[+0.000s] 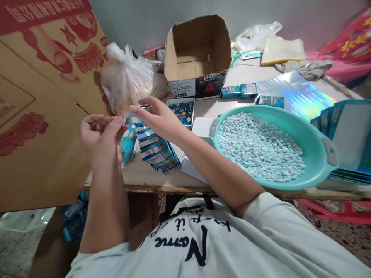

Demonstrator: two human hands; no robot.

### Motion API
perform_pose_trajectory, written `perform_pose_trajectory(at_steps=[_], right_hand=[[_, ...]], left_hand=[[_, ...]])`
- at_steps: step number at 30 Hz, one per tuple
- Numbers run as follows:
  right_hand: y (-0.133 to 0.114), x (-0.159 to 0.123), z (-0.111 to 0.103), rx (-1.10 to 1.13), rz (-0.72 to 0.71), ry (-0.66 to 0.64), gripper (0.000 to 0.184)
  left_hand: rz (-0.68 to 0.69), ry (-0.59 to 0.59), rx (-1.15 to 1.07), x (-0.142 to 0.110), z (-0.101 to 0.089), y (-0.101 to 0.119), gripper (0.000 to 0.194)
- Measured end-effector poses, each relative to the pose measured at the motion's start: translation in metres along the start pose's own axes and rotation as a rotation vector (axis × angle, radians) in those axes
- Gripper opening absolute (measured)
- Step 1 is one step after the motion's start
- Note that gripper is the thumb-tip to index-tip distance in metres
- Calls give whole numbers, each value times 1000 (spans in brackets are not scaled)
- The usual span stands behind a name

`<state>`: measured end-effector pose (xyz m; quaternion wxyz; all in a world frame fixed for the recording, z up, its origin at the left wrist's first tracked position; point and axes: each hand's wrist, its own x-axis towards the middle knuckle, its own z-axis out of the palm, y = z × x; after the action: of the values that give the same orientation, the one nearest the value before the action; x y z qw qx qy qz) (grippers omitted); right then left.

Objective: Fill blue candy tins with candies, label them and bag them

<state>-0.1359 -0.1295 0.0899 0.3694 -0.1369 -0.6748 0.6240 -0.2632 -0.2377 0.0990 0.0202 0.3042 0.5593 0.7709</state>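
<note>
My left hand (101, 133) is closed around a small blue printed carton (129, 141), its thumb near the carton's upper end. A pale flap or strip (127, 115) shows there, too small to make out clearly. My right hand (158, 117) reaches across from the right, its thumb tip at this pale piece and its fingers apart. Beneath the right hand, a row of blue cartons (158, 148) leans together on the table. Just behind them stands a shallow white tray (193, 106) of small round blue-and-silver pieces.
At right sits a turquoise basin (314, 170) of pale blue candies. An open cardboard box (199, 50) stands at the back beside a tied plastic bag (127, 77). A large carton (43, 154) walls the left. Flat blue card sheets (348, 131) lie far right.
</note>
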Motion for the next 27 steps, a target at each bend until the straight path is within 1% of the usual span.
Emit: perform_pose_trajectory(at_steps=[2,4,6,8,10,12,14,16,22,27], right_hand=[[6,28,10,42,29,-72,29],[16,45,17,80,52,-99,14],[28,55,20,82,42,-65,6],[38,61,21,5,22,-21,2],[44,65,21,-163,5,13,7],[46,66,21,-398,-32,9,10],[46,67,22,-624,-75,-26,12],[43,69,23,-777,-81,-71,15],[30,75,25,-998,5,-170,33],[25,77,27,-1053,14,-194,39]], left_hand=[[-114,31,-78,14,3,-14,52],[-197,35,-112,23,4,-26,52],[-254,6,-115,30,4,-38,51],[-284,-2,-106,37,2,-50,51],[-283,32,-72,42,0,-61,51],[-270,73,-10,46,-3,-71,50],[-272,89,52,49,-6,-78,47],[-297,79,88,49,-7,-81,44],[-338,23,78,53,-8,-78,44],[-333,-18,76,56,-10,-79,48]])
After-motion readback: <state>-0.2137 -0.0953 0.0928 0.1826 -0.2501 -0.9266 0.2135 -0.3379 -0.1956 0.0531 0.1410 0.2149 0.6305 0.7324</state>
